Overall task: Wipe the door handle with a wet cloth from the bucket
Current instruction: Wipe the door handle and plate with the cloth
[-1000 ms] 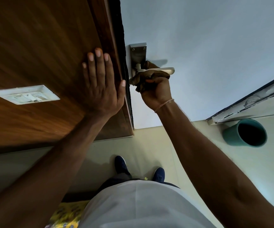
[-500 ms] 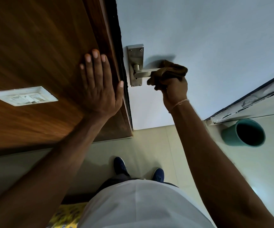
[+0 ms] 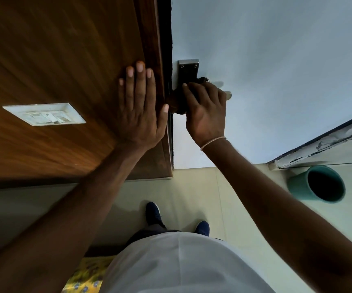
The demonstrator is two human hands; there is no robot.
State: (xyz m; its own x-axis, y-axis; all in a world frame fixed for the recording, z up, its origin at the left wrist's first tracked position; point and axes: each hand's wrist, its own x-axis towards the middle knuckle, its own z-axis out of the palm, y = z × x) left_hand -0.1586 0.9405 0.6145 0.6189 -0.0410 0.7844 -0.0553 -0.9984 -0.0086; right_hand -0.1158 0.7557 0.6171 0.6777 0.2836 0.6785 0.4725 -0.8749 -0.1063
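Two hands share the work here, and each is placed for a plain reason. The left hand [image 3: 140, 106] lies flat, fingers spread wide and gripping nothing, palm pressed on the brown wooden panel [image 3: 54, 60] just beside the door's edge; this looks like a brace, steadying the body while the other hand rubs. The right hand [image 3: 205, 112] is curled closed around a dark cloth [image 3: 176, 103], bunched at the inner end of the door handle [image 3: 227, 95], close to where the lever meets its metal backplate [image 3: 188, 69]. The hand and cloth cover most of the lever, so only its pale outer tip shows past the knuckles, and the top of the backplate stands clear above. Wrapping the cloth round the lever, not dabbing it, lets one stroke reach several faces of the metal at once, which is likely why the fist is held so tight. Whether the cloth is wet cannot be told from this view. The handle sits on a pale grey door [image 3: 276, 60], next to the dark gap along its edge. The teal bucket [image 3: 318, 185] stands on the floor [image 3: 192, 187] to the right, near the foot of the door frame and well apart from the hands, within reach for another dip if the cloth needs it. The wiping looks to be under way, with the backplate perhaps not yet done.
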